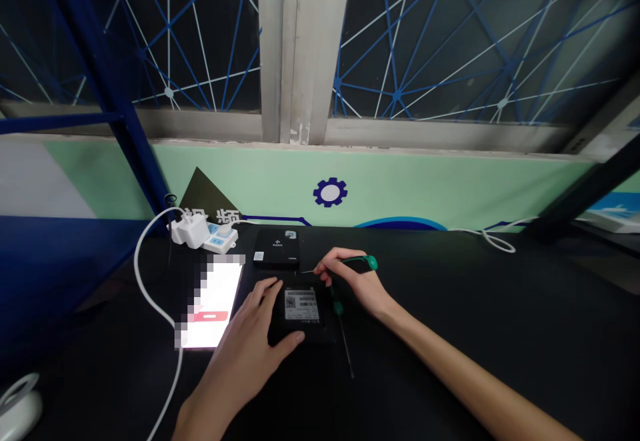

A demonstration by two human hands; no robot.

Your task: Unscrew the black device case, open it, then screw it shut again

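A small black box with a white label (301, 304) lies on the dark table. My left hand (253, 341) rests on the box's left side, fingers along its edge and thumb at its near side, holding it down. My right hand (350, 281) is closed round a green-handled screwdriver (360, 262), whose thin tip points left at the box's far edge. A second green-handled screwdriver (343, 334) lies on the table just right of the box.
Another black box (277, 248) sits behind the first. A lit phone (210, 304) lies to the left, with a white cable (150, 294) running to a power strip and charger (203, 234). A wall and window frame stand behind the table (500, 308).
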